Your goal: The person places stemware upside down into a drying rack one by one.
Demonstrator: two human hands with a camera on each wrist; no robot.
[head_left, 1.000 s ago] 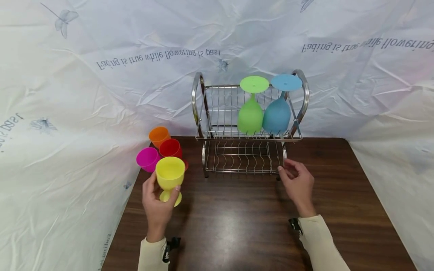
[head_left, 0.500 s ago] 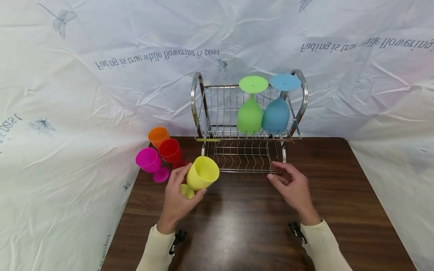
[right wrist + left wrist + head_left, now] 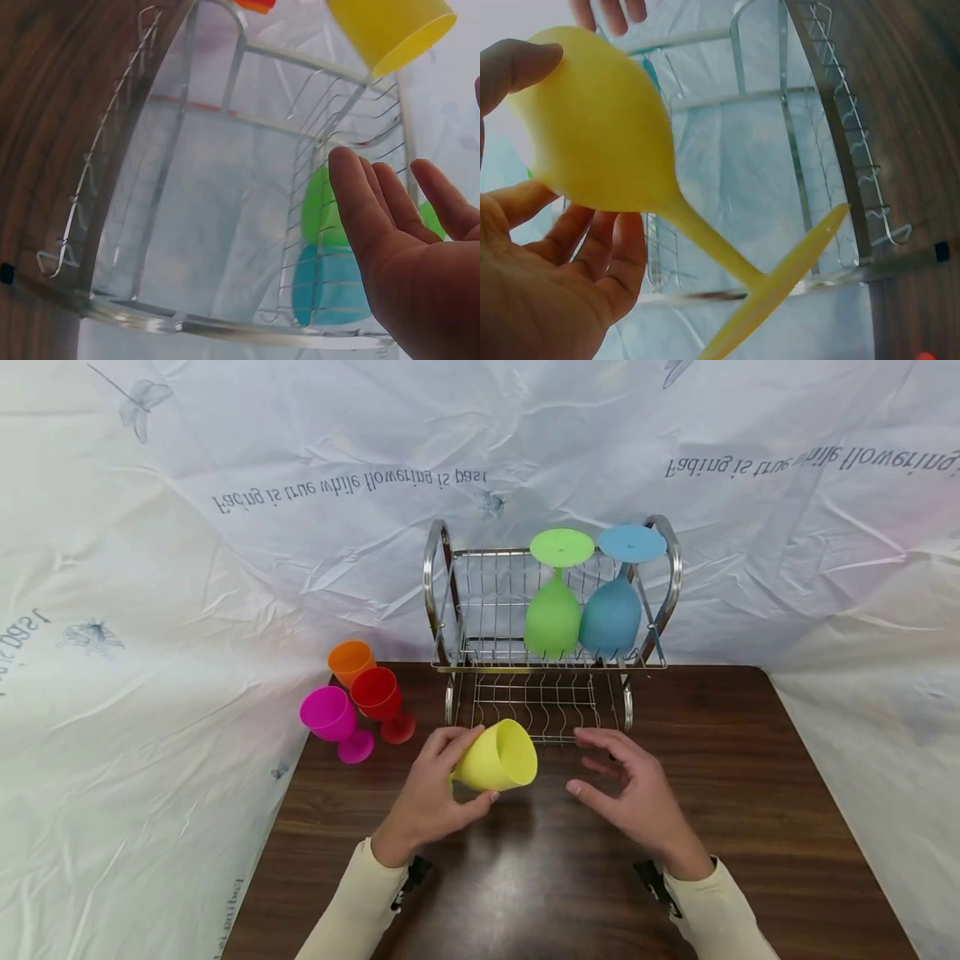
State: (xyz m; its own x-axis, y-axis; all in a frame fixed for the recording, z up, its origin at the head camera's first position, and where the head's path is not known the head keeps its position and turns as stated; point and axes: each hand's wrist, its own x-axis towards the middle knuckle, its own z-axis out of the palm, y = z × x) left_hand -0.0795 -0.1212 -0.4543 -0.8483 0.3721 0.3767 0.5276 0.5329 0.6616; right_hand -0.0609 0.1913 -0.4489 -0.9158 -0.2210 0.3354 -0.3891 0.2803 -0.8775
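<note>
A yellow plastic goblet (image 3: 483,762) is tilted with its mouth to the right, above the table in front of the rack. My left hand (image 3: 435,793) grips its bowl between thumb and fingers; the stem and round foot (image 3: 769,289) show in the left wrist view. To the right, apart from the goblet, my right hand (image 3: 633,789) is held with fingers spread and nothing in them. In the right wrist view the goblet's rim (image 3: 416,45) is above the fingertips. A green goblet (image 3: 553,618) and a blue goblet (image 3: 612,614) stand upside down on the rack's upper shelf.
The two-tier metal dish rack (image 3: 547,668) stands at the table's back edge. Left of it are upright orange (image 3: 351,662), red (image 3: 377,693) and magenta (image 3: 330,714) goblets. Patterned white sheeting (image 3: 337,560) hangs behind and along the sides of the dark wooden table (image 3: 750,793).
My left hand has carried the yellow goblet rightward from beside the other goblets and tipped it over sideways. My right hand has left the rack's lower right corner, moving left and opening its fingers.
</note>
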